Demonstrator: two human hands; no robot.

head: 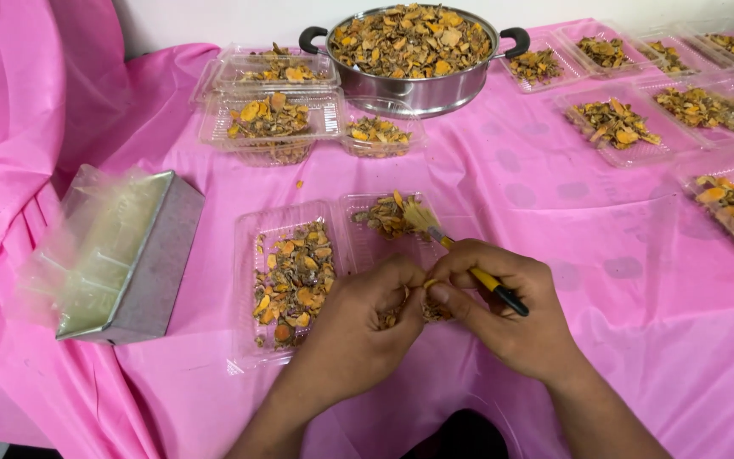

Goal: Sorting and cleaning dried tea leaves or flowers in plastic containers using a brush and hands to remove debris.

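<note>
The left hand [367, 319] and right hand [503, 310] meet near the desk [571, 221] edge, fingertips pinched together on dried slices [405, 310]. The right hand also grips a brush [460, 255], its bristles over the open tray [333, 255]. A pot [414, 51] stands far.

tablecloth [571, 221] – pink, faint dots | brush [469, 263] – yellow handle, black end | pot [418, 89] – silver, black handles

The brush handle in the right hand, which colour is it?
Yellow with a black end, on the brush handle, head view.
</note>
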